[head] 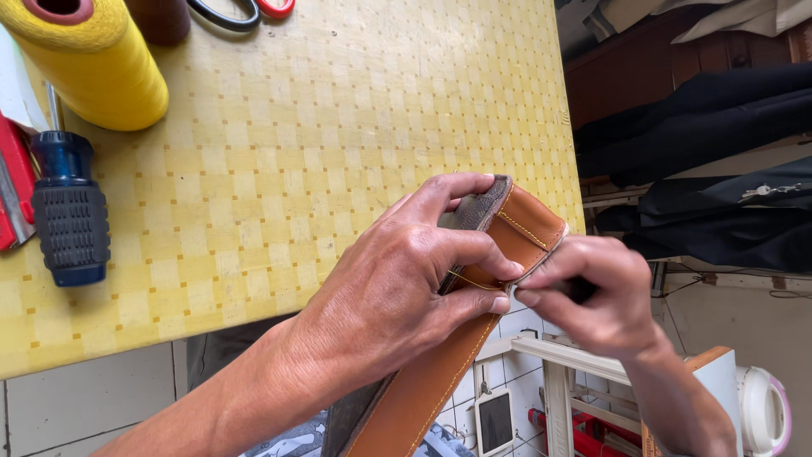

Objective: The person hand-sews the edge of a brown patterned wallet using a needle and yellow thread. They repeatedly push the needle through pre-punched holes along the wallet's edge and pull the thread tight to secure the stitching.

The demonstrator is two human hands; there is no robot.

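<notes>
Both hands (406, 279) pinch stitched leather strap (524, 228)

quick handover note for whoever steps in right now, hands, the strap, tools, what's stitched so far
Left hand: closed around the folded end of the brown leather strap, thumb and fingers pressing the fold.
Right hand: pinched at the strap's edge, grip shut on something small and dark; what it is cannot be told.
Strap hangs off the near edge of the yellow checked table. Yellow stitching runs along the edges, and a yellow thread leads from the fold toward the right hand.
On the table: yellow thread spool, blue-handled tool, scissors at the far edge.
Left: how much stitching remains cannot be told.
</notes>
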